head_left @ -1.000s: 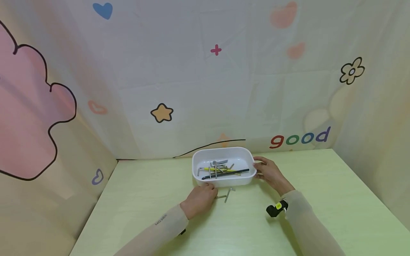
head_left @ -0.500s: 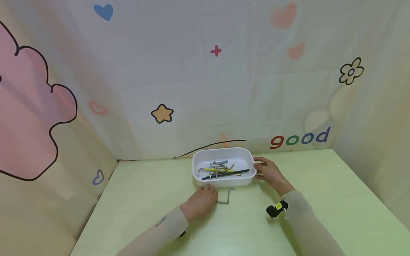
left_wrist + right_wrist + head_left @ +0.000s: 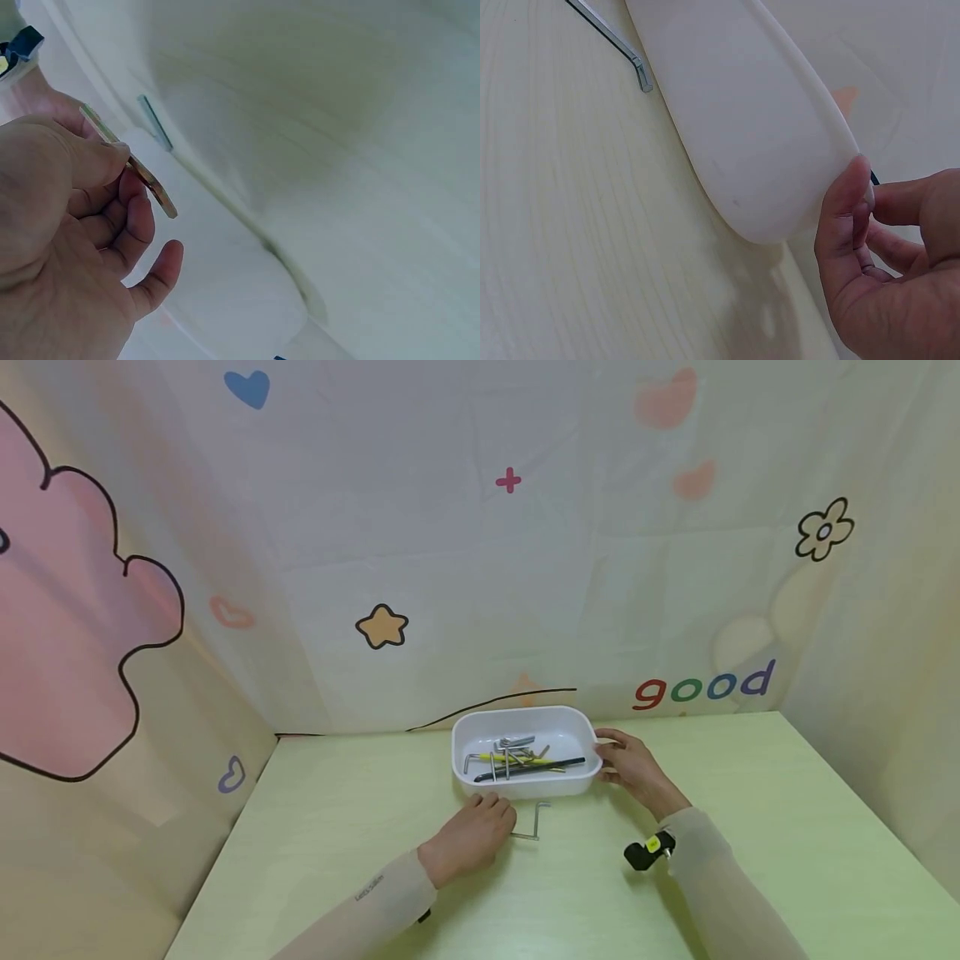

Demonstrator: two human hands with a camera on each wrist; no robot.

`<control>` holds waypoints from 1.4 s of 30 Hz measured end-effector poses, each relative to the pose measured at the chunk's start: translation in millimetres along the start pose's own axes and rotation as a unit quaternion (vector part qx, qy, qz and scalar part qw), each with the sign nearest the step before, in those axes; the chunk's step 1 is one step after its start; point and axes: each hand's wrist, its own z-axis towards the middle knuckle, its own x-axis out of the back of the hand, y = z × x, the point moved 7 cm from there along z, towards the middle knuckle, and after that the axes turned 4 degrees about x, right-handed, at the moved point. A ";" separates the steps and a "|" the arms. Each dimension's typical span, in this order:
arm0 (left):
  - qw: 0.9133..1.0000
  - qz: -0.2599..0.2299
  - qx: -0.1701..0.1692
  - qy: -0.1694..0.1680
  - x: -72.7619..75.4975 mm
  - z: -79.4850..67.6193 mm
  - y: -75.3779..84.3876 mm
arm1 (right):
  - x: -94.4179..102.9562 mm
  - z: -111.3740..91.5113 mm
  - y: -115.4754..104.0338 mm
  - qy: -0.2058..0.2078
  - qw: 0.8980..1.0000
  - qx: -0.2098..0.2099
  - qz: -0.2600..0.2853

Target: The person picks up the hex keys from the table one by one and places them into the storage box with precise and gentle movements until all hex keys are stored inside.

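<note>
My left hand [image 3: 471,833] is just in front of the white plastic bin [image 3: 525,788]. It pinches a brass-coloured hex key [image 3: 155,186] between thumb and fingers, and the little finger stands away from the others. A silver hex key [image 3: 537,820] lies on the table before the bin, its short bent end toward the bin wall; the held key's end meets or overlaps it in the head view. My right hand [image 3: 632,767] holds the bin's right end, thumb and fingers pinching the rim in the right wrist view.
Inside the bin lie several silver hex keys [image 3: 516,741], a yellow one [image 3: 487,757] and a long black one [image 3: 555,764]. The bin stands near the table's [image 3: 337,818] back edge, close to a printed curtain [image 3: 465,568].
My left hand has shifted slightly right with the brass-coloured hex key. The silver hex key has turned on the table, from slanted to nearly straight toward the bin. The right hand stays put.
</note>
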 end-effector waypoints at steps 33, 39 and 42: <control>0.997 -0.032 0.035 0.061 44.6 4.5 -31.3 | -0.7 1.5 -0.1 -0.009 1.000 0.009 0.013; 0.996 -0.043 0.059 0.059 55.3 8.7 -45.0 | -0.8 1.5 -0.5 -0.014 1.000 0.013 0.015; 0.995 -0.040 0.066 0.067 59.6 11.8 -51.9 | -0.6 1.5 -0.2 -0.014 1.000 0.015 0.014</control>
